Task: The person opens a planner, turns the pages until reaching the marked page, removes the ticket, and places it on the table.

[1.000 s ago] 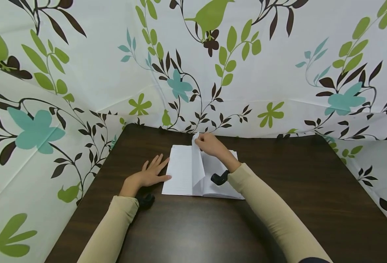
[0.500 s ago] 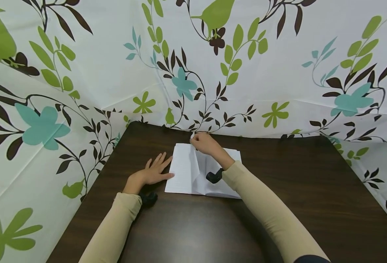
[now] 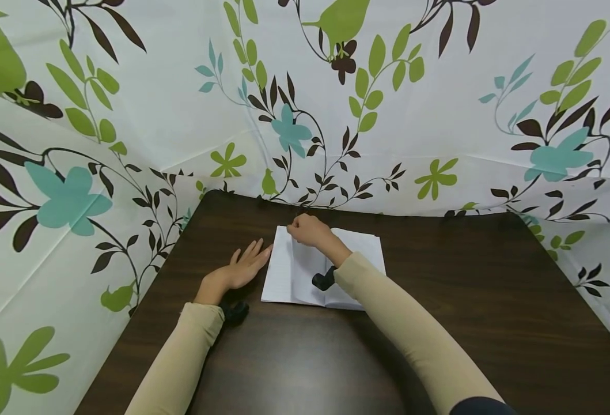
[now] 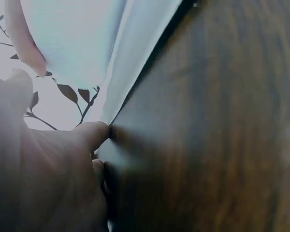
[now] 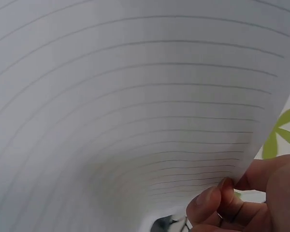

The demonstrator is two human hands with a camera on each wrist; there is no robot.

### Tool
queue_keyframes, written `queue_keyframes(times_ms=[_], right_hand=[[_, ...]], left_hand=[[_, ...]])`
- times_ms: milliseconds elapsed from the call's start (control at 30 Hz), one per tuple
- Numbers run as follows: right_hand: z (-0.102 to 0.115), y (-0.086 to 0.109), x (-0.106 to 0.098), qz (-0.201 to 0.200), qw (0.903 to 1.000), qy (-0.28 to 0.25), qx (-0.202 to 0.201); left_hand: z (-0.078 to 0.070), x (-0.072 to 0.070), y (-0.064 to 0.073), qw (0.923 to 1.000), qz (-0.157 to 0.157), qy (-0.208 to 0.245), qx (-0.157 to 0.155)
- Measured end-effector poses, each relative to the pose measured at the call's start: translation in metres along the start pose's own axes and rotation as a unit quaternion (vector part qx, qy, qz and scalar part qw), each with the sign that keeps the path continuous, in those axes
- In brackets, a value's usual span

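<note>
An open notebook with white lined pages lies on the dark table. My right hand pinches the top edge of one lifted page between thumb and fingers, over the notebook's left half. In the right wrist view that page curves across most of the frame. My left hand rests at the notebook's left edge with its fingers stretched out. In the left wrist view the left fingers lie beside the notebook's edge.
The dark wooden table spreads around the notebook. Behind it and to the sides hangs a white cloth printed with leaves, birds and flowers. A black wrist camera sits under the left wrist and another under the right.
My right hand has carried the page leftward across the notebook, and lower now. The left hand has stayed at the left edge, its thumb no longer visible on the page.
</note>
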State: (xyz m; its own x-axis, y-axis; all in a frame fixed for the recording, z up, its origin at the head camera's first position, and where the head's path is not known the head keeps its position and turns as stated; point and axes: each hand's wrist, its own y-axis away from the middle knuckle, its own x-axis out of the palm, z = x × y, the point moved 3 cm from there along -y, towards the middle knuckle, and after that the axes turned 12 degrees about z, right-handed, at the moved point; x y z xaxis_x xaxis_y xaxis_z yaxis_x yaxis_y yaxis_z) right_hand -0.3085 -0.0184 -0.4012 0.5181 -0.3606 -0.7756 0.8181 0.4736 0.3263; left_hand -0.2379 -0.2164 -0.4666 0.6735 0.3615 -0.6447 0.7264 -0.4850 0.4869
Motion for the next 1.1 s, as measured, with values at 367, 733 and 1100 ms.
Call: queue_keyframes(times_ms=[367, 733, 1100], right_hand=[[0.007, -0.025, 0.024, 0.024, 0.9985, 0.034, 0.035], [0.011, -0.030, 0.043, 0.022, 0.9946, 0.078, 0.066], [0.004, -0.007, 0.025, -0.008, 0.9977, 0.063, 0.025]], left_hand=[[0.000, -0.003, -0.001, 1.0000, 0.000, 0.005, 0.005], [0.008, 0.004, -0.007, 0.9968, -0.004, -0.080, -0.006], [-0.001, 0.002, 0.006, 0.9984, 0.013, -0.049, 0.026]])
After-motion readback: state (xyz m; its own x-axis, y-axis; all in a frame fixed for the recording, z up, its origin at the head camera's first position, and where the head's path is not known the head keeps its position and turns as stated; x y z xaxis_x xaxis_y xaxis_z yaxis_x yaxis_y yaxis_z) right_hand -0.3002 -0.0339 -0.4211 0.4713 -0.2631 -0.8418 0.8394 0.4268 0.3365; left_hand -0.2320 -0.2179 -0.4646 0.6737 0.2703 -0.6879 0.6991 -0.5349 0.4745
